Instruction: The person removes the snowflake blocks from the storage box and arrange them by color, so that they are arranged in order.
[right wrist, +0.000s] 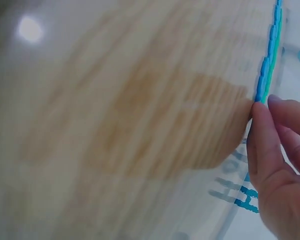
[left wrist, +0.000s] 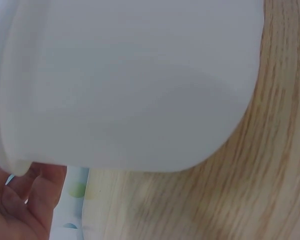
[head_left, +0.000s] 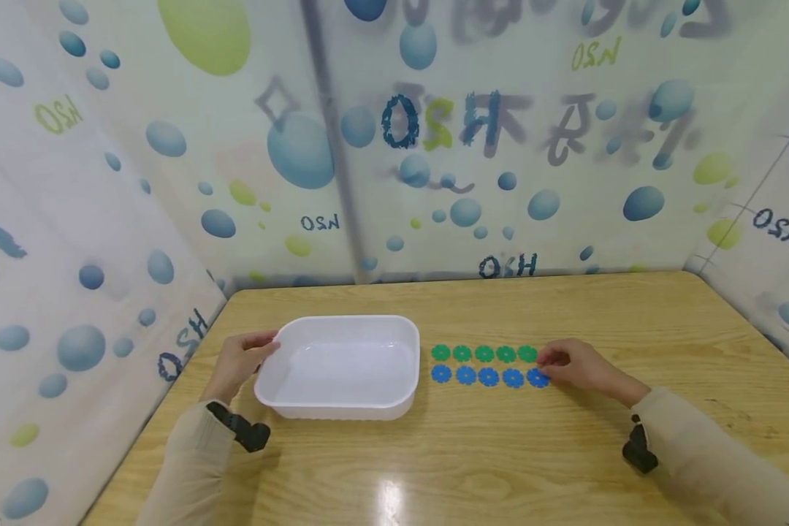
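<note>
A white rectangular plastic tub (head_left: 338,413) stands on the table, left of the middle. At its left end my left hand (head_left: 239,364) grips the rim; in the left wrist view, fingers (left wrist: 46,192) of it show just under the lip. To the tub's right lie two straight rows of small flower-shaped pieces, green pieces (head_left: 484,353) behind and blue pieces (head_left: 489,377) in front. My right hand (head_left: 578,365) is at the right end of both rows, its fingertips touching the last green piece (head_left: 527,353) and the last blue piece (head_left: 537,378).
The wooden table (head_left: 500,460) extends in front of the rows and to their right. Behind it hangs a pale wall covering (head_left: 532,146) with printed bubbles and letters, which also encloses the left and right sides. Each wrist wears a dark strap with a small device.
</note>
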Motion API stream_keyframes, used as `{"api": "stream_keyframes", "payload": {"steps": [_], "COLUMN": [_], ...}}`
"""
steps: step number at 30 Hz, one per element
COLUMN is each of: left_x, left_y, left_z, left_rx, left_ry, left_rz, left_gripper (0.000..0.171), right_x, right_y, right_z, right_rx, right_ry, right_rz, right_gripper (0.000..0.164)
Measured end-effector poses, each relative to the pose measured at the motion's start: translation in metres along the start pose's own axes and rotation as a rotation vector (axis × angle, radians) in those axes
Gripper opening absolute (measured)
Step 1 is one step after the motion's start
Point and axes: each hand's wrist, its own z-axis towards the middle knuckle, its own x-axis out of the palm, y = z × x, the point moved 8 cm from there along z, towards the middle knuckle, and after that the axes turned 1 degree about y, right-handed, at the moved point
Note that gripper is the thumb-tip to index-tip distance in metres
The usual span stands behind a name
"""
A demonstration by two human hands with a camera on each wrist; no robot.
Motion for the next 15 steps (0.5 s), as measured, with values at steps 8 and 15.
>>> {"api": "stream_keyframes", "payload": {"steps": [8, 15], "left_x": [0.000, -0.003], "left_y": [-0.002, 0.001], "left_z": [-0.003, -0.006], "left_rx": [0.033, 0.066], "left_ry": [-0.023, -0.037], "left_rz": [0.006, 0.016], "left_gripper": [0.042, 0.043], "right_x": [-0.008, -0.004], "right_y": [0.004, 0.013], "right_z": [-0.006, -0.006], "right_rx": [0.048, 0.037], "right_ry": [-0.039, -0.018], "right_rz": [0.056, 0.193], "right_gripper": [0.014, 0.020]}}
